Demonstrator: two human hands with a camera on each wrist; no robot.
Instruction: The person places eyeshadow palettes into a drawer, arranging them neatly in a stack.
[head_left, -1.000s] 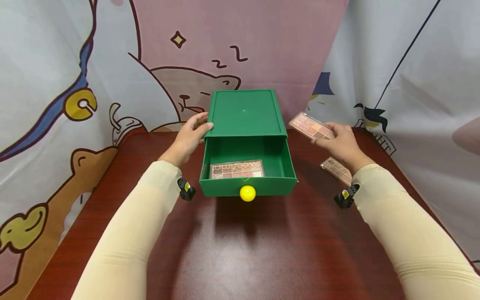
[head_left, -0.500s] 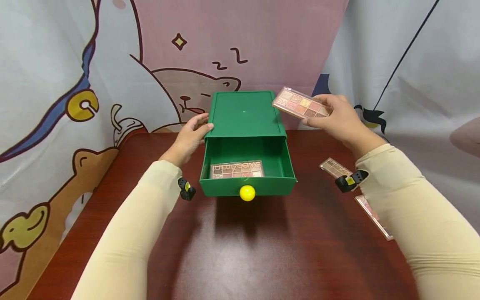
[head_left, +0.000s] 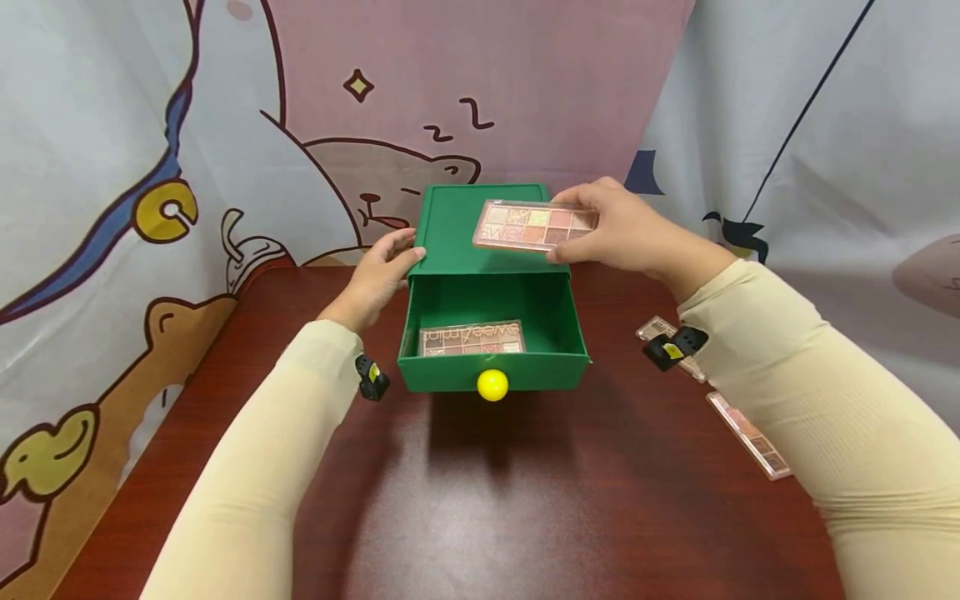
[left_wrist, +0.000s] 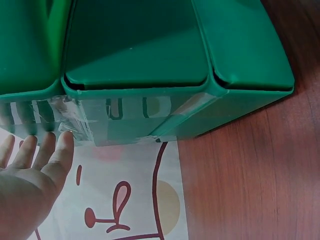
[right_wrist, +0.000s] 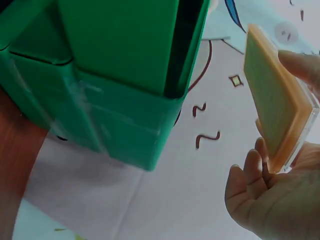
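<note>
In the head view a green box (head_left: 457, 225) stands with its drawer (head_left: 551, 372) pulled out; a clear-lidded palette (head_left: 471, 338) lies inside the drawer, behind a yellow round knob (head_left: 492, 385). My left hand (head_left: 377, 275) rests on the box's left side, fingers straight, its fingertips at the taped side (left_wrist: 125, 115) in the left wrist view. My right hand (head_left: 618, 229) pinches a second palette (head_left: 525, 226) by its right end, above the box top. The right wrist view shows the thumb and fingers of my right hand (right_wrist: 285, 195) on either side of that palette (right_wrist: 272, 95).
On the dark red table (head_left: 480, 517), to the right of the box, lie two more palettes: a brownish one (head_left: 656, 327), partly hidden by the right wrist camera, and a pinkish one (head_left: 752, 437) nearer the front. Behind hangs a cartoon-printed curtain (head_left: 570, 92).
My right hand has carried its palette leftward from beside the box to over its top, first rising, then lowering slightly. The left hand and the drawer stay in place.
</note>
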